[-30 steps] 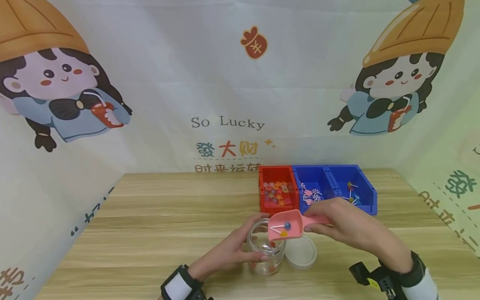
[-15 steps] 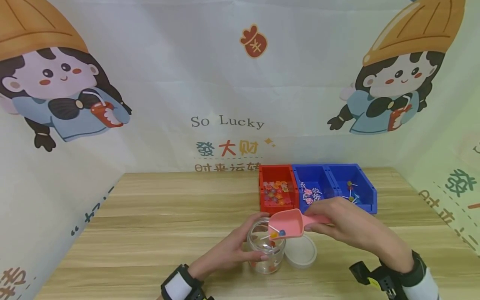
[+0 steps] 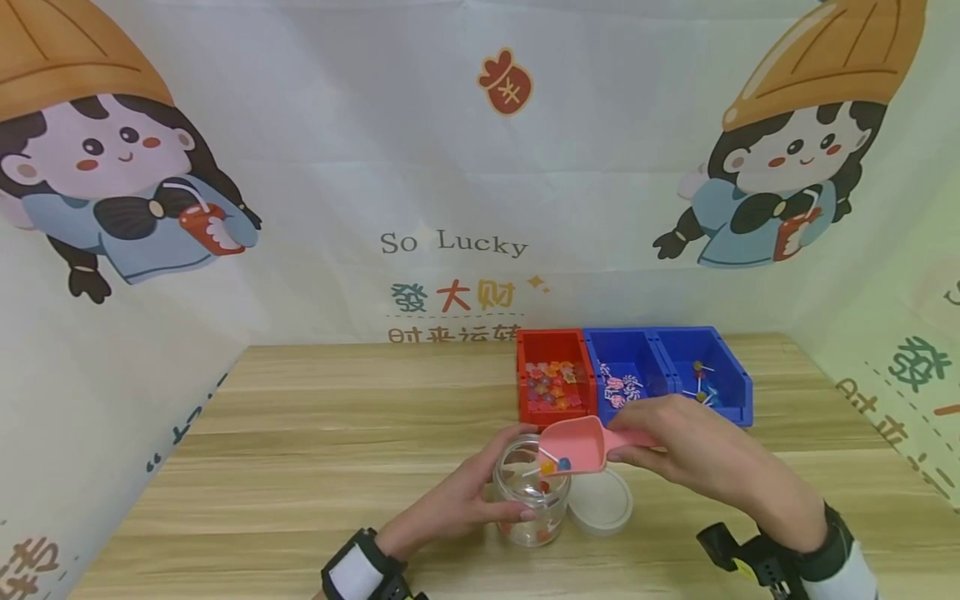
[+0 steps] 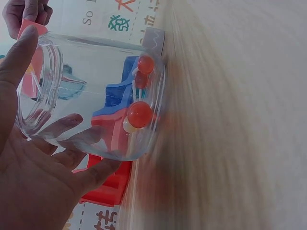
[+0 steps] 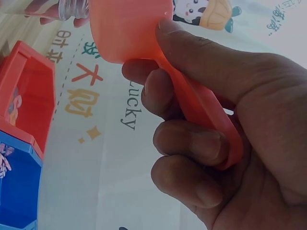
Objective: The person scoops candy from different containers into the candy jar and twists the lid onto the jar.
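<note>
My left hand (image 3: 483, 492) grips a clear glass jar (image 4: 96, 91) that stands upright on the table, its mouth uncovered. Several lollipops lie at the bottom, among them a red lollipop (image 4: 139, 114). In my right hand (image 3: 682, 446) is the handle of a pink scoop (image 3: 573, 442), fingers curled round it as the right wrist view shows. The scoop's front edge is over the jar's mouth, tilted toward it. A blue lollipop (image 3: 564, 463) and a yellow lollipop (image 3: 547, 468) lie at that edge, sticks pointing left.
A white lid (image 3: 601, 502) lies on the table right of the jar. Behind stand a red bin (image 3: 521, 375) of colourful candies, a blue bin (image 3: 626, 350) of striped pink-and-white candies, and another blue bin (image 3: 690, 346) holding lollipops. A printed cloth (image 3: 337, 167) hangs at the back.
My right hand has tipped the scoop further toward the jar. The two lollipops have slid down to its front edge. The left hand and jar have stayed in place.
</note>
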Demonstrator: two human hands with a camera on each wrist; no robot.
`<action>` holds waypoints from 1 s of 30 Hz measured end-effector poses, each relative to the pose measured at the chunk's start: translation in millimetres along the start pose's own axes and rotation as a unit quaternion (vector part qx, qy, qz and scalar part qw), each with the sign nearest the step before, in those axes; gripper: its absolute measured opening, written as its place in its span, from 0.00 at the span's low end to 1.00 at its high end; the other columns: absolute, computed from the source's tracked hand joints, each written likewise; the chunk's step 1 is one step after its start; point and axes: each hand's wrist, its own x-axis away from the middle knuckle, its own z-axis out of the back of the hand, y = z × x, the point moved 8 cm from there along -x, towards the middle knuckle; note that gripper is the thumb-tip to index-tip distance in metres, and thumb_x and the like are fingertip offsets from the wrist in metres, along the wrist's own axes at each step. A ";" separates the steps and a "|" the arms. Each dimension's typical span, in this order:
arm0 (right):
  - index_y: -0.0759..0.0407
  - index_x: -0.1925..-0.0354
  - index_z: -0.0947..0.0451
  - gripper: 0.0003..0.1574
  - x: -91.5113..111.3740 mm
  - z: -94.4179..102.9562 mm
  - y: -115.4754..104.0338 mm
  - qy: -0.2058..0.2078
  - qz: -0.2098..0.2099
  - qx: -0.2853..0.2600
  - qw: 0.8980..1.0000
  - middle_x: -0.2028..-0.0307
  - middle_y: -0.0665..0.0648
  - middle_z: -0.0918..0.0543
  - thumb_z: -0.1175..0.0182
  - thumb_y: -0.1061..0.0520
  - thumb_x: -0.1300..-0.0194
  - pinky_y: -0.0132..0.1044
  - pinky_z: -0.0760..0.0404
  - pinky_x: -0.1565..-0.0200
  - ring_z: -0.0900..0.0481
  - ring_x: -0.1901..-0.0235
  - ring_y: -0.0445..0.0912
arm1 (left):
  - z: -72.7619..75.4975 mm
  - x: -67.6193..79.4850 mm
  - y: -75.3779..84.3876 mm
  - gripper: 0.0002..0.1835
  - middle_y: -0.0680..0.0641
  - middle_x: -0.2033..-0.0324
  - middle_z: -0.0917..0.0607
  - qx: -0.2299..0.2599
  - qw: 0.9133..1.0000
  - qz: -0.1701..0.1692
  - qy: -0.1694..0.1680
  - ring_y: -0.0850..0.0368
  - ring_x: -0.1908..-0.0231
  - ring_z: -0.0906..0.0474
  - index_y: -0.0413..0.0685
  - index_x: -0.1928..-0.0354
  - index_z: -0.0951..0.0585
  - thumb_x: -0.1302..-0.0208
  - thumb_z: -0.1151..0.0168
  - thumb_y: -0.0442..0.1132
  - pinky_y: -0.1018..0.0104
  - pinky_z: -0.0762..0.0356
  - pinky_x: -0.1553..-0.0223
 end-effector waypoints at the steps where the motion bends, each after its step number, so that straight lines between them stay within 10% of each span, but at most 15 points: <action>1: 0.50 0.58 0.17 0.12 -0.1 0.0 0.0 -0.001 -0.003 0.004 1.000 0.63 0.45 0.14 0.39 0.47 0.37 0.32 0.18 0.62 0.18 0.66 0.38 | 0.3 0.0 0.5 0.41 0.56 0.34 0.32 -0.003 1.000 -0.002 0.001 0.51 0.34 0.33 0.69 0.29 0.46 0.39 0.34 0.44 0.40 0.39 0.34; 30: 0.45 0.60 0.17 0.11 1.7 3.6 -4.2 0.016 -0.008 0.031 0.999 0.65 0.42 0.15 0.40 0.44 0.37 0.30 0.20 0.65 0.21 0.69 0.35 | 0.6 0.1 -2.3 0.42 0.57 0.32 0.34 0.012 1.000 0.021 -0.004 0.49 0.32 0.37 0.72 0.29 0.47 0.40 0.34 0.47 0.38 0.39 0.34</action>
